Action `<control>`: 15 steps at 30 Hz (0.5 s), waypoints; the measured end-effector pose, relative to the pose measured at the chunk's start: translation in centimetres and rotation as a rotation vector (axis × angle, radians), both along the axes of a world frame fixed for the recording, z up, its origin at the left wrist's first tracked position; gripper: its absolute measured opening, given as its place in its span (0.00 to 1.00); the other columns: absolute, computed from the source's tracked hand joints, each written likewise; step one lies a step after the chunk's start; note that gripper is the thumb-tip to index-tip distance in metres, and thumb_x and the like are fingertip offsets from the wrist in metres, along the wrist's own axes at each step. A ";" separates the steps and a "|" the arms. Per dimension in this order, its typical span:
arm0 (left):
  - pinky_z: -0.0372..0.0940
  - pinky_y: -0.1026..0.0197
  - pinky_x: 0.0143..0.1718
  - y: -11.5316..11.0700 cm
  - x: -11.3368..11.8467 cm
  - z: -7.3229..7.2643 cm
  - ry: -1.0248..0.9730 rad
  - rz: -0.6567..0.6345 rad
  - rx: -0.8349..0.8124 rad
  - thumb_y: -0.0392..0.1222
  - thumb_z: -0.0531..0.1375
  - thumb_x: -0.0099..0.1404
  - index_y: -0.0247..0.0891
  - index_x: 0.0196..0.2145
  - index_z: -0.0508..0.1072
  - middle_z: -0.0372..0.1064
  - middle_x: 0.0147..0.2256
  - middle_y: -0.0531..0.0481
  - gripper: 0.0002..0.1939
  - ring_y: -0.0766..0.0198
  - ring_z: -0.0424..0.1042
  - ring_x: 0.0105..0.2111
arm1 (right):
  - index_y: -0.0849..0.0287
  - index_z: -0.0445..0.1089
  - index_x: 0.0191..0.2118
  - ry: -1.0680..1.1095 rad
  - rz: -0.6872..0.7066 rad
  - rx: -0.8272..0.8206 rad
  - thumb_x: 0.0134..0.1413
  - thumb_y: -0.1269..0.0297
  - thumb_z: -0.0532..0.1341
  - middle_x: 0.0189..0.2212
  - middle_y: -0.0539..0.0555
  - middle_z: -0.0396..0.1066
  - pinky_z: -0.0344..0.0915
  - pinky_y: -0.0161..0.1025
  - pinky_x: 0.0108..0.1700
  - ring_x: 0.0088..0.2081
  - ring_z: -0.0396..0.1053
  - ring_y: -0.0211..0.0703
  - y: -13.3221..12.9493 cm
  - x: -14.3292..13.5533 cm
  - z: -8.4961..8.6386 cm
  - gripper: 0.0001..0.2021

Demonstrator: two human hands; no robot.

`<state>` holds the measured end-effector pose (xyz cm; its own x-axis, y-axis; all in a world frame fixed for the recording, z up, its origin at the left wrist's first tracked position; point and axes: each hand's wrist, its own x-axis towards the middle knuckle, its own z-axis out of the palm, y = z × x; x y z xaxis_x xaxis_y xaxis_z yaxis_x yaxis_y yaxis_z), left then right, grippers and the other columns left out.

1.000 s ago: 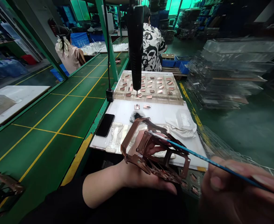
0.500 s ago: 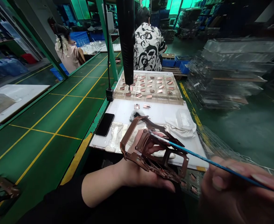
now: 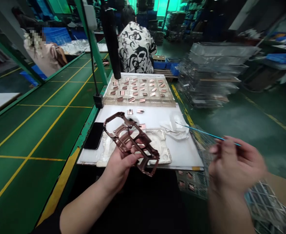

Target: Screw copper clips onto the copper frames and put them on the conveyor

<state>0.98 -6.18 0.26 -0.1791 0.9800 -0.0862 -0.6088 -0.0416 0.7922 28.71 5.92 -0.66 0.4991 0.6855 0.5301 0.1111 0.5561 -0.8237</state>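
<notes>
Workshop, dull green floor point(image 3: 259, 94), white worktable point(image 3: 188, 151) beside a green belt point(image 3: 47, 122) ruled with yellow lines; left hand point(image 3: 119, 161) partly closed, fingers and thumb gripping a brown frame point(image 3: 145, 139) by its near, lower side; the frame sits tilted above the table's front edge, reaching both ways past the fingers; right hand point(image 3: 239, 162) well apart to the right, fingertips pinched on the rear of a thin blue stick point(image 3: 203, 132), remaining fingers curled; stick points leftward, away from the frame, its dark tip at a small clear tub point(image 3: 175, 121); whether tip and tub touch, cannot tell.

Frame coppery brown with a dull sheen, an openwork of angular loops and flat bars; under it, a pale, rough-looking slab point(image 3: 166, 155) with rounded hollows; tub translucent, contents unclear, set by crumpled white sheeting point(image 3: 179, 134); black phone point(image 3: 94, 136), flat and glossy, at the table's left; a round container point(image 3: 132, 119) behind the frame, something dark inside.

Farther back, a clear compartment tray point(image 3: 147, 101) holding small copper-coloured pieces, mostly slanted in their cells; black driver point(image 3: 111, 42) hanging over its left part; beyond, one person in a black-and-white patterned shirt point(image 3: 136, 48), another in a pale top point(image 3: 44, 55); at right, a stack of clear trays point(image 3: 213, 66), edges uneven.
</notes>
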 end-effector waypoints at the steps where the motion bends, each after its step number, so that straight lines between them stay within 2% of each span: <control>1: 0.76 0.55 0.53 0.0 -0.2 0.2 -0.013 0.024 -0.047 0.51 0.79 0.63 0.43 0.64 0.74 0.77 0.59 0.41 0.37 0.52 0.79 0.55 | 0.51 0.85 0.41 -0.016 -0.013 -0.056 0.59 0.54 0.80 0.33 0.52 0.80 0.69 0.46 0.30 0.25 0.71 0.43 1.0 0.1 -0.4 0.10; 5: 0.80 0.53 0.49 0.0 -1.6 0.4 -0.081 0.021 -0.232 0.55 0.80 0.61 0.40 0.62 0.75 0.79 0.56 0.40 0.37 0.50 0.81 0.52 | 0.54 0.85 0.51 -0.282 0.005 -0.244 0.65 0.48 0.74 0.39 0.55 0.84 0.75 0.44 0.38 0.31 0.77 0.44 3.7 1.2 -2.0 0.17; 10: 0.82 0.47 0.50 -0.6 -3.3 0.0 -0.242 -0.175 -0.386 0.59 0.77 0.65 0.39 0.62 0.77 0.81 0.56 0.38 0.35 0.44 0.82 0.56 | 0.55 0.86 0.51 -0.640 -0.008 -0.291 0.70 0.42 0.67 0.39 0.57 0.85 0.76 0.47 0.43 0.36 0.81 0.51 6.2 1.5 -3.6 0.22; 13: 0.83 0.48 0.50 -0.7 -3.9 -0.4 -0.241 -0.153 -0.390 0.58 0.77 0.65 0.38 0.62 0.78 0.82 0.56 0.38 0.34 0.44 0.84 0.54 | 0.56 0.86 0.48 -0.707 0.048 -0.289 0.69 0.41 0.65 0.43 0.59 0.86 0.76 0.49 0.46 0.39 0.81 0.54 7.4 0.6 -4.2 0.23; 15: 0.83 0.48 0.50 -0.6 -4.2 -0.5 -0.204 -0.123 -0.391 0.56 0.78 0.65 0.37 0.63 0.78 0.82 0.57 0.36 0.35 0.45 0.85 0.50 | 0.56 0.86 0.49 -0.727 0.100 -0.305 0.68 0.41 0.65 0.43 0.59 0.86 0.77 0.48 0.45 0.38 0.81 0.53 7.3 0.3 -4.4 0.24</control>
